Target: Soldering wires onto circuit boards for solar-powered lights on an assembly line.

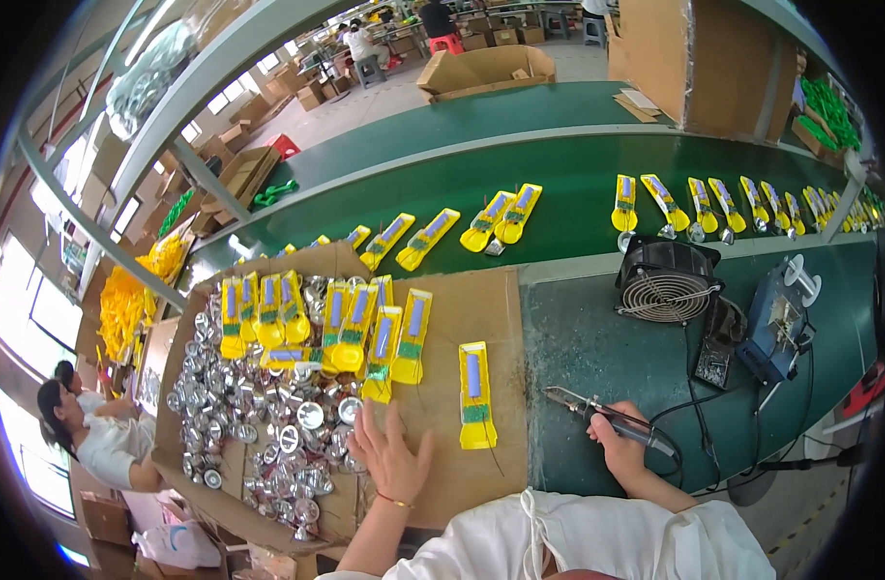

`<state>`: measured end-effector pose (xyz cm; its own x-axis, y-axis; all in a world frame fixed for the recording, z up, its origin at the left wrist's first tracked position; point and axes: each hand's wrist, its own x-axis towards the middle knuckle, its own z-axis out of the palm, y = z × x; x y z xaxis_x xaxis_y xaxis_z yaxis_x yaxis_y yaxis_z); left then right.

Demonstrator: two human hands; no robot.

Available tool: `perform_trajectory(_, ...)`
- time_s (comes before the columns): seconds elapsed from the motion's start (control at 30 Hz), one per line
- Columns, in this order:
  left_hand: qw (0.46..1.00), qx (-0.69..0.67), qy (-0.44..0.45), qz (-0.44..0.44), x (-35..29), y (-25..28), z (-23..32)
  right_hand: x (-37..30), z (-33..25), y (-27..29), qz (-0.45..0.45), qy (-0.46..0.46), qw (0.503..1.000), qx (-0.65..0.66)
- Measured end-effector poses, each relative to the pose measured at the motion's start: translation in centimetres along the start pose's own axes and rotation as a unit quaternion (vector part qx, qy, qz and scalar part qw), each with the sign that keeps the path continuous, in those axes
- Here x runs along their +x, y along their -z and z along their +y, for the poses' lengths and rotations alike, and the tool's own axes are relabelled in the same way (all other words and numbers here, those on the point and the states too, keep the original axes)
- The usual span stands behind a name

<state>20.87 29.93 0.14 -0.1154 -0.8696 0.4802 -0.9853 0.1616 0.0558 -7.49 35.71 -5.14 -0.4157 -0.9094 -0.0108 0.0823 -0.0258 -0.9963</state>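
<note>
My right hand (620, 452) is closed round the black handle of a soldering iron (646, 434), whose metal tip points left above the green bench. Fingers spread, my left hand (394, 452) hovers at the right edge of a cardboard tray (183, 447) of shiny silver reflector cups (286, 440); nothing shows in its grasp. Between my hands, a yellow flashlight housing (474, 396) lies upright on a cardboard sheet, with a lilac battery, a green circuit board and a thin dark wire trailing toward me. More such yellow housings (350, 329) lie over the tray's far side.
A green conveyor (578, 155) carries yellow housings in a row beyond the bench. On the right stand a black fan (667, 280), a small tray of dark bits (721, 343) and a blue box with a solder spool (783, 309). Two people sit at the left.
</note>
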Motion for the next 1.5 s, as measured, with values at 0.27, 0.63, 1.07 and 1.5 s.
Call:
perform_trajectory(0.27, 0.99, -0.03, -0.136, -0.018, -3.0, -1.7, -2.7, -0.7, -0.7, -0.7, 0.0, 0.024, 1.0, -0.001)
perform_trajectory(0.63, 0.992, -0.089, -0.051, -0.075, -2.2, -2.6, -0.3, -1.7, -1.3, -1.8, -0.003, 0.024, 1.0, -0.004)
perform_trajectory(1.07, 0.91, -0.374, 0.08, -0.159, 0.7, -2.1, -1.5, -1.3, -2.3, -3.4, -0.021, 0.023, 0.999, -0.006)
perform_trajectory(1.5, 0.814, -0.504, 0.141, -0.251, 0.0, -2.9, 1.0, -1.2, -1.5, -4.8, -0.146, 0.093, 0.978, -0.115)
